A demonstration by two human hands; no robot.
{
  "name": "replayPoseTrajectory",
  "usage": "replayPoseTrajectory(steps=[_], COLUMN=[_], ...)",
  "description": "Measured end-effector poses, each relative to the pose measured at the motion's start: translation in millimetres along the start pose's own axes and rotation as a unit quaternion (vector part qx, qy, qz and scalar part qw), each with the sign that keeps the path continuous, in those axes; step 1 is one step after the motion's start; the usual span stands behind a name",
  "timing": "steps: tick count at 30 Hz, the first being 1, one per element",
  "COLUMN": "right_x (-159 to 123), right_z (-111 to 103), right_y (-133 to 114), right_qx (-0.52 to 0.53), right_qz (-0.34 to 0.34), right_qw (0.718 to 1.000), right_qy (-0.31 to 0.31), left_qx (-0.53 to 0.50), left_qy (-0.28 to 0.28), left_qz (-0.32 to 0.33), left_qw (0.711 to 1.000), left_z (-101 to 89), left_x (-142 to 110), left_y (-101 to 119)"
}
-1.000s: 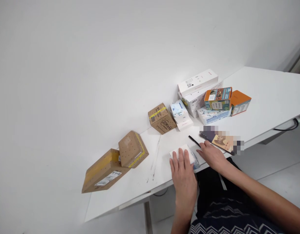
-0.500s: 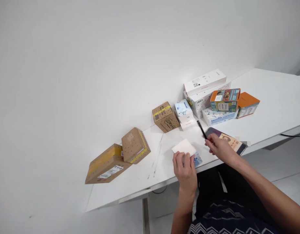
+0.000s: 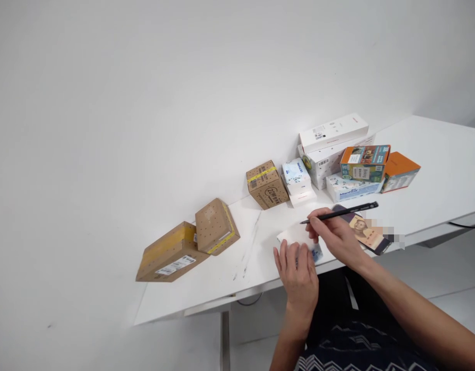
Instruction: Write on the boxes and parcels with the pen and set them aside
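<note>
My right hand (image 3: pixel 332 234) holds a black pen (image 3: pixel 348 210) in a writing grip. The pen lies slanted, its tip just over a square white paper or pad (image 3: pixel 295 232); whether it touches I cannot tell. My left hand (image 3: pixel 297 270) lies with fingers outstretched on the paper's near side. Beneath the paper shows part of a blue-and-white tissue pack (image 3: pixel 317 252), mostly covered by that hand. Partly behind my right wrist rests a phone (image 3: pixel 364 232) with a lit picture on its screen.
Two brown cartons (image 3: pixel 217 224) stand at the white table's (image 3: pixel 206 283) left end, another brown carton (image 3: pixel 269 188) near the wall. Right of it are tissue packs (image 3: pixel 297 175), long white boxes (image 3: pixel 334 131) and orange boxes (image 3: pixel 402 170). The table's front edge runs close to my body.
My right hand has moved left over the paper and turned the pen, so its tip now points left and down. My left hand's fingers lie flatter on the paper.
</note>
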State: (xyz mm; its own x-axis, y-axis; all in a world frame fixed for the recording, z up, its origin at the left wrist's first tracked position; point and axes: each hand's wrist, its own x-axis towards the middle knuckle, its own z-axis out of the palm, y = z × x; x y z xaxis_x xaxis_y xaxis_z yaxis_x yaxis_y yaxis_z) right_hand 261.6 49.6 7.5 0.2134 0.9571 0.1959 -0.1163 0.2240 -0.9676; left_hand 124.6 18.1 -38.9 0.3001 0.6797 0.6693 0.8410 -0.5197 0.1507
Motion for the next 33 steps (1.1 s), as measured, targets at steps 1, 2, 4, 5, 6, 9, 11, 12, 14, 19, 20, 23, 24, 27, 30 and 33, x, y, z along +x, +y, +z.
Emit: replayPoseTrajectory(steps=[1,2,4,5,6,9,11,12,14,19,20,23,24,27,30,33], right_x=[2,4,7,8,8,8,6,5,4,3,4,5,6,6,6,7], right_z=[4,7,12,14,15,16,15,14,13,13,14,15,15,16,15,15], right_y=[3,6,12,14,16,19,17,16,14,14,14,14,14,14,15,17], right_qx=[-0.024,-0.052,-0.105,-0.125,-0.140,-0.173,-0.186,-0.191,-0.200,-0.231,-0.234,-0.240,-0.244,-0.253,-0.260,-0.265], right_qz=[0.000,0.000,-0.001,-0.001,-0.003,-0.015,-0.020,-0.023,-0.030,-0.054,-0.056,-0.058,-0.058,-0.060,-0.059,-0.053], right_qw=[1.000,0.998,0.994,0.991,0.989,0.984,0.982,0.980,0.979,0.970,0.969,0.967,0.966,0.963,0.961,0.960], right_qy=[-0.014,-0.024,-0.036,-0.038,-0.039,-0.041,-0.041,-0.040,-0.036,-0.046,-0.051,-0.059,-0.061,-0.067,-0.071,-0.078], left_qx=[-0.010,-0.021,-0.039,-0.047,-0.052,-0.051,-0.041,-0.036,-0.031,-0.027,-0.027,-0.033,-0.036,-0.043,-0.048,-0.048], left_qy=[0.006,0.013,0.028,0.031,0.031,0.021,0.018,0.018,0.019,0.022,0.021,0.013,0.010,-0.002,-0.008,-0.003], left_qz=[0.002,0.004,0.010,0.010,0.008,-0.005,-0.008,-0.006,0.000,0.012,0.011,0.003,0.001,-0.002,-0.004,-0.001], left_qw=[1.000,1.000,0.999,0.998,0.998,0.998,0.999,0.999,0.999,0.999,0.999,0.999,0.999,0.999,0.999,0.999], left_z=[1.3,2.5,4.4,5.1,5.5,6.8,8.0,8.7,10.3,12.8,13.0,12.7,12.5,11.5,10.5,10.1], left_x=[1,2,4,4,5,4,3,2,0,1,1,1,1,2,3,4], left_y=[-1,-1,-2,-3,-3,-4,-5,-6,-7,-9,-8,-8,-8,-7,-8,-8])
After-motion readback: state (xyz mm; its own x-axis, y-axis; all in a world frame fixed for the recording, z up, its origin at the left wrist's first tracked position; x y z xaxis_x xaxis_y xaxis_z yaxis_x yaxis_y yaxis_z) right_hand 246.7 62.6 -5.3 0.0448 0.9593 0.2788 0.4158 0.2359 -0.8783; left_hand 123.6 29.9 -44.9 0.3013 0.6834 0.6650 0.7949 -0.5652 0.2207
